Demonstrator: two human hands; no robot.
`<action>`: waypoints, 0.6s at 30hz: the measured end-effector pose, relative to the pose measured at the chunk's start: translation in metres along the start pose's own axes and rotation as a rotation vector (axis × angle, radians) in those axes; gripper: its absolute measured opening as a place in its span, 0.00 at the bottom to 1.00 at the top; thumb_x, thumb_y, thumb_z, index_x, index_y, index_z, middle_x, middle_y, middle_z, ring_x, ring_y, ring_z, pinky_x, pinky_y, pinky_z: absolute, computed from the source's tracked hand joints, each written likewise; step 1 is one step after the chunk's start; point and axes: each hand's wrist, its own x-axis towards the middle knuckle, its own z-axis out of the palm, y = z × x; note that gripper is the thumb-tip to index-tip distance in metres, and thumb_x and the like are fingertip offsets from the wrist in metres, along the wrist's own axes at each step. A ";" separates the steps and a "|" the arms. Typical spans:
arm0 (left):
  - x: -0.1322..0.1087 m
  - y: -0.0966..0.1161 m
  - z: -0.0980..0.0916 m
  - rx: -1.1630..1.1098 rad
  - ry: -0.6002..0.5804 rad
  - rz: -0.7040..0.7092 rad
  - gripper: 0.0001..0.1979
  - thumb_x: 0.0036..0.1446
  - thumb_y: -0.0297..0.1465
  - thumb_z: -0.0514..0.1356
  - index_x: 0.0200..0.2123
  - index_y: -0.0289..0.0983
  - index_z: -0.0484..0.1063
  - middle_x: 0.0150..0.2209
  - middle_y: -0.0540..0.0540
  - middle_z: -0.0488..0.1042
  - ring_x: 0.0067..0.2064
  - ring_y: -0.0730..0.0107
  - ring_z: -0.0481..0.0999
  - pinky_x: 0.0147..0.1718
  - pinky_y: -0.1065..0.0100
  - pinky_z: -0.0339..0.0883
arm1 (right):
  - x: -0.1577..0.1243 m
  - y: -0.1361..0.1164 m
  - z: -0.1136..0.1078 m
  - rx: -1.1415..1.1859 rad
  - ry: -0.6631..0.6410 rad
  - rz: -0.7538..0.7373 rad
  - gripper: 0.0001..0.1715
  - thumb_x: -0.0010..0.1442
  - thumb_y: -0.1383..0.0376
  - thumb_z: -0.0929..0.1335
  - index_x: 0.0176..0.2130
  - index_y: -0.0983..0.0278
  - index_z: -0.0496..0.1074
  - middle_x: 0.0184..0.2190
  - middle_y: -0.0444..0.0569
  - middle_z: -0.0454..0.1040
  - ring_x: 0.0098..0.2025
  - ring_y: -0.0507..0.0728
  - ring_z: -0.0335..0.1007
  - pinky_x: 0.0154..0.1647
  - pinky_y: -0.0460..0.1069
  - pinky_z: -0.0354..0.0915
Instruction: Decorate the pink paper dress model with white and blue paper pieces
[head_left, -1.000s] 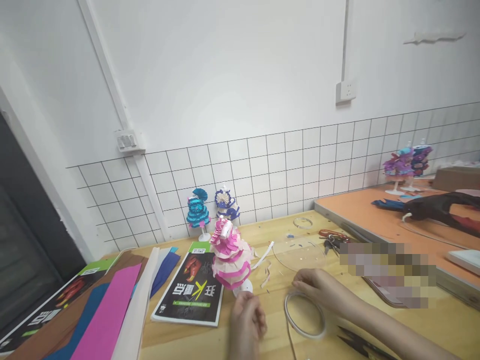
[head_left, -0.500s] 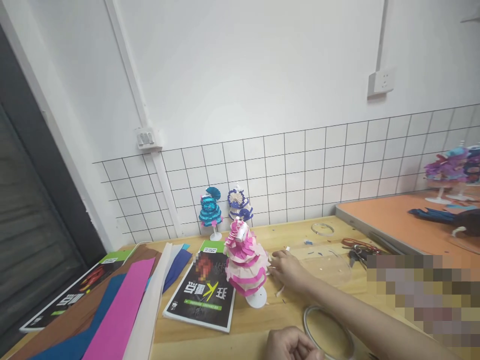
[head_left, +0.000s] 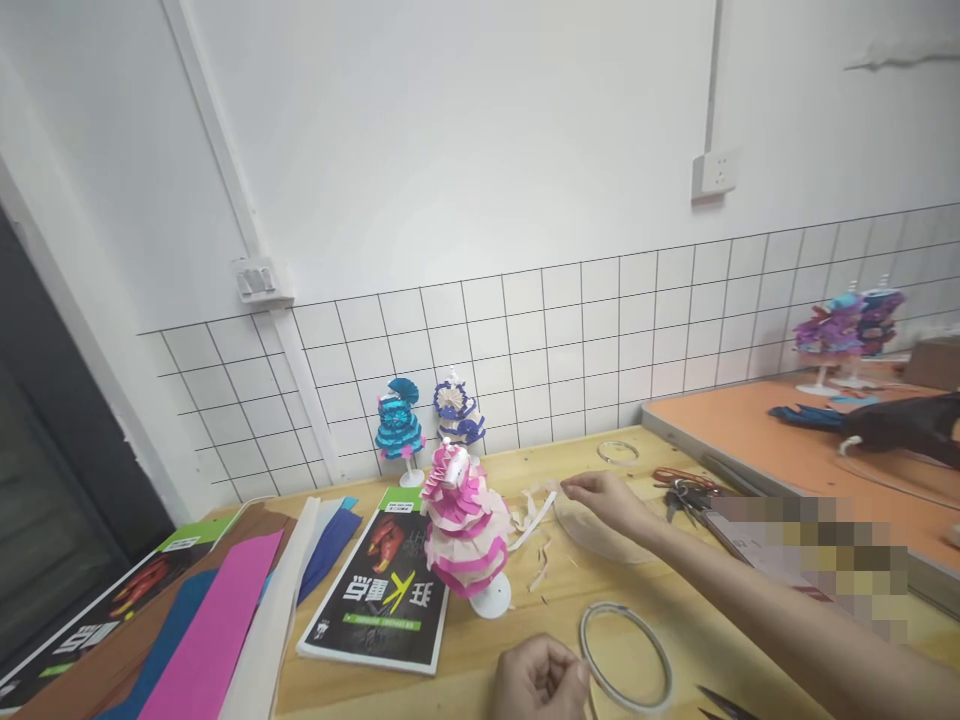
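Observation:
A miniature dress in pink and cream tiered paper [head_left: 466,535] stands on a round white base in the middle of the table. To its right, my right hand [head_left: 604,503] reaches in with the fingertips drawn together. They are beside a white paper strip [head_left: 536,522] and over a clear round sheet [head_left: 592,540]. What they pinch, if anything, is too small to make out. Low in front, my left hand [head_left: 540,680] is closed with its fingers curled, and its contents are hidden. A metal ring of wire [head_left: 583,640] lies against its right side.
Teal [head_left: 400,425] and blue-and-cream [head_left: 459,410] paper dresses stand by the wall. Left are a black booklet [head_left: 382,590] and coloured crepe paper [head_left: 217,620]. Scissors [head_left: 724,705], keys [head_left: 686,497] and a smaller ring [head_left: 618,453] lie right. An orange table [head_left: 750,420] adjoins.
My right hand has drawn back from the pink dress toward the right, and its fingers have come together. Paper scraps now show beside the dress. The view has turned right; my left hand stays closed.

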 end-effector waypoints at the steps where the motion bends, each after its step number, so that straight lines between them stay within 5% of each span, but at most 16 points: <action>1: 0.000 0.000 -0.001 0.016 0.002 0.001 0.23 0.39 0.51 0.60 0.20 0.35 0.67 0.12 0.54 0.62 0.15 0.81 0.60 0.17 0.77 0.51 | -0.001 0.000 -0.006 0.017 0.009 0.012 0.20 0.53 0.58 0.61 0.38 0.67 0.74 0.36 0.50 0.77 0.40 0.60 0.71 0.41 0.51 0.65; 9: 0.003 -0.007 -0.001 0.036 0.016 0.019 0.32 0.36 0.57 0.56 0.28 0.32 0.72 0.12 0.54 0.61 0.15 0.81 0.59 0.16 0.77 0.48 | 0.022 -0.019 -0.020 -0.042 -0.102 -0.016 0.20 0.56 0.59 0.61 0.47 0.64 0.69 0.48 0.49 0.71 0.47 0.56 0.67 0.45 0.48 0.63; 13: 0.004 -0.010 -0.003 0.038 0.045 0.025 0.32 0.35 0.58 0.56 0.27 0.32 0.72 0.11 0.55 0.60 0.14 0.81 0.58 0.16 0.76 0.49 | 0.033 -0.022 -0.016 -0.226 -0.188 -0.008 0.19 0.55 0.62 0.66 0.46 0.65 0.68 0.49 0.52 0.69 0.49 0.58 0.65 0.51 0.57 0.58; 18: 0.008 -0.008 -0.009 0.044 0.136 0.041 0.30 0.37 0.57 0.55 0.24 0.33 0.71 0.12 0.55 0.60 0.15 0.79 0.59 0.17 0.75 0.50 | 0.013 -0.021 -0.018 -0.359 -0.217 -0.045 0.21 0.51 0.69 0.66 0.47 0.67 0.68 0.49 0.57 0.68 0.47 0.60 0.66 0.49 0.55 0.59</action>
